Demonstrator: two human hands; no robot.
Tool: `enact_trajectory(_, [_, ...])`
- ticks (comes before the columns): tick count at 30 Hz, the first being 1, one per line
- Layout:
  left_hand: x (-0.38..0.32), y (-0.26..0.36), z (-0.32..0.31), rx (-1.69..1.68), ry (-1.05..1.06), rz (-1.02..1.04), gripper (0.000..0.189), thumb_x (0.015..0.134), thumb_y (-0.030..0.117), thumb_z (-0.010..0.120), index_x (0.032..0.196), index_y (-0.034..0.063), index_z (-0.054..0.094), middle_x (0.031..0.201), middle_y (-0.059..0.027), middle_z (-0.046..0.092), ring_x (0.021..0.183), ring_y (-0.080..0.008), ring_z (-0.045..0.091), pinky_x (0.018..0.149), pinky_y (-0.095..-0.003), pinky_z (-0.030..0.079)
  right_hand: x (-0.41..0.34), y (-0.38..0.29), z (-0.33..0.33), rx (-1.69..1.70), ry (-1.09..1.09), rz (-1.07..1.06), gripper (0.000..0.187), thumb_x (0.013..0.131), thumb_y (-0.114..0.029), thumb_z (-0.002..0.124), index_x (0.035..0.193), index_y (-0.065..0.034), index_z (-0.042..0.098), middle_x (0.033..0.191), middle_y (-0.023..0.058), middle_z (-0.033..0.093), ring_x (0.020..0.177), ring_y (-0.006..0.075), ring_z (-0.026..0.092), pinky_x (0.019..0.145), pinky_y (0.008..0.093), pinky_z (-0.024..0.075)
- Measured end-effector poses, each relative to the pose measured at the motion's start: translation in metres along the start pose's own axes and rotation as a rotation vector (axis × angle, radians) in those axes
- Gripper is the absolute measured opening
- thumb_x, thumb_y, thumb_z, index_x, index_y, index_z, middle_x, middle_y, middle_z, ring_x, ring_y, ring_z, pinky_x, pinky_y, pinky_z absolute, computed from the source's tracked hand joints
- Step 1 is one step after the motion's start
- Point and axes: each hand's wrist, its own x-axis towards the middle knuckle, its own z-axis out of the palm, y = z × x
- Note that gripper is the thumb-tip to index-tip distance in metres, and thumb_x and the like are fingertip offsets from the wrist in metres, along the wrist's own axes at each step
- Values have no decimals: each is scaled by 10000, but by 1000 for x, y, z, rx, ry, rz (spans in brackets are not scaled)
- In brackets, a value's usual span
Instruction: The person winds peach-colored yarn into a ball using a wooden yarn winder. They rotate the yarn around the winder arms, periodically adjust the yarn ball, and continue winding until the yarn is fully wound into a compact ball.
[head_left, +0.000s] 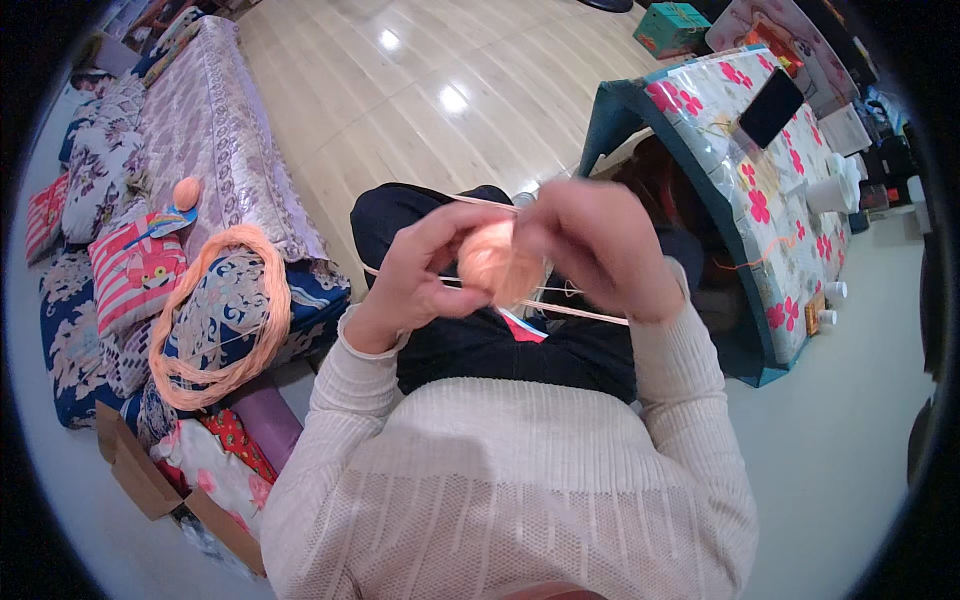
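My left hand (424, 274) holds a ball of peach yarn (499, 262) above my lap, its fingers and thumb around the ball's left side. Blurred by motion, my right hand (589, 244) is at the ball's right side, fingers bent; whether it pinches a strand cannot be told. Strands of yarn (577, 310) stretch across my dark trousers beneath both hands. A small red, white and blue piece (525, 328) shows just below the ball. On the sofa to the left, a large loop of peach yarn (277, 300) lies over a patterned cushion, and a smaller yarn ball (186, 193) rests farther back.
At right stands a table with a flowered cover (757, 176), bearing a phone (771, 109), white cups (832, 191) and a loose orange strand (765, 251). An open cardboard box (135, 465) holding fabrics is at lower left. A teal box (670, 31) stands beyond the table.
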Motion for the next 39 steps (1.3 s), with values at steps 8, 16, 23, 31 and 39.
enact_trajectory(8, [15, 11, -38, 123, 347, 282, 688, 719, 82, 821, 1301, -11, 466, 1270, -123, 515, 1152, -227, 558, 955, -340, 496, 8, 9, 35, 11, -280, -57, 105, 888, -155, 640, 900, -71, 579, 770, 97, 591, 697, 290, 614, 601, 364, 477])
enact_trajectory(16, [9, 42, -68, -159, 377, 329, 615, 793, 199, 766, 1293, 32, 448, 1252, -184, 546, 1133, -264, 581, 949, -381, 505, 74, 61, 45, 38, -70, -38, 193, 968, -223, 570, 921, -38, 540, 738, 135, 522, 631, 257, 493, 595, 320, 428])
enact_trajectory(23, [2, 36, -94, 358, 88, 229, 672, 748, 102, 789, 1326, 31, 455, 1314, -119, 500, 1208, -228, 525, 1005, -352, 443, 130, 43, 39, 143, -51, -254, 239, 985, -261, 546, 999, -29, 603, 773, 100, 610, 687, 181, 601, 640, 283, 481])
enact_trajectory(31, [6, 35, -157, 578, 461, 350, 689, 759, 68, 761, 1345, 56, 398, 1310, -117, 484, 1234, -224, 502, 1004, -364, 466, 154, 58, 96, 104, -172, -373, 279, 942, -305, 613, 897, -30, 623, 697, 97, 588, 612, 178, 552, 596, 298, 459])
enact_trajectory(39, [-61, 58, -210, -301, 282, 474, 717, 759, 236, 788, 1327, 11, 411, 1310, -203, 440, 1240, -342, 431, 999, -424, 459, 195, 104, 152, 541, -226, -32, 390, 964, -442, 547, 883, -67, 616, 657, -11, 428, 591, 108, 381, 543, 270, 346])
